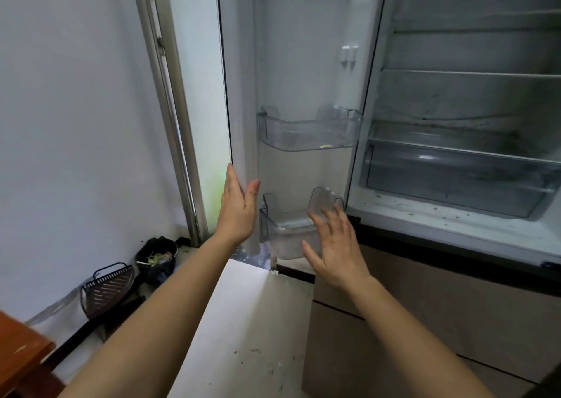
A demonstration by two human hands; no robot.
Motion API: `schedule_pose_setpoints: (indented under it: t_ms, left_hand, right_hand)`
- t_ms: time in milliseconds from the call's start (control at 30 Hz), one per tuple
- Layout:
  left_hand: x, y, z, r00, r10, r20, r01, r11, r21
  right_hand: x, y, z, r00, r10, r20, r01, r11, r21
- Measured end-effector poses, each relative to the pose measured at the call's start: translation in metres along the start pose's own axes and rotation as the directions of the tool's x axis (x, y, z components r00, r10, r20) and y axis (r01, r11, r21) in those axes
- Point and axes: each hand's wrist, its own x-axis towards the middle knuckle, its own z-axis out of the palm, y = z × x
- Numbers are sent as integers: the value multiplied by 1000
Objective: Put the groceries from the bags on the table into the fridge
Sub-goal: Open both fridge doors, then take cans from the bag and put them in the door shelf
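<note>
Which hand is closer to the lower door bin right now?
Right. The right hand is spread in front of the lower door bin, overlapping its front; the left hand lies flat against the fridge door edge, beside the bin.

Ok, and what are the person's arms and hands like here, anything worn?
The left hand and right hand are bare: no gloves, rings or watch visible. Both forearms are uncovered to the frame edge; no sleeves show.

Dim, cool light leaves the fridge (455, 100) interior shadowed, and wide-angle distortion bows straight edges
</note>
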Motion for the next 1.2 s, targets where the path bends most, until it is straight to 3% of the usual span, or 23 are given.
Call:
schedule_pose_setpoints:
  t_ms: [133, 333, 500, 667, 733, 833, 1067, 1200]
  left_hand:
    - [-6, 12, 0, 999, -37, -8, 37, 999, 20]
    - [-66, -15, -8, 1000, -14, -26, 20, 967, 255]
    - [-148, -53, -43, 993, -85, -75, 114, 768, 631]
    - [-217, -69, -127, 950, -185, -253, 313, 574, 757]
    - [-241, -72, -165, 927, -205, -315, 376, 506, 777]
    - [-278, -79, -225, 884, -239, -402, 467, 427, 774]
    - [-386, -98, -381, 833, -264, -486, 551, 319, 771]
    - [-454, -115, -466, 792, -281, -542, 606, 257, 753]
  right_hand:
    - [-4, 6, -7, 998, -30, 56, 28, 999, 29]
    - [-36, 1, 29, 990, -29, -141, 37, 998, 56]
    - [-53, -44, 65, 989, -73, -132, 90, 988, 122]
    - [-57, -114, 75, 1000, 5, -25, 3, 946, 324]
    - [-60, -144, 75, 993, -113, -37, 119, 935, 335]
    - [-72, -203, 77, 927, -371, -57, 370, 875, 312]
    - [-114, -405, 91, 859, -511, 7, 468, 791, 395]
    - [-153, -521, 107, 769, -639, 17, 567, 695, 442]
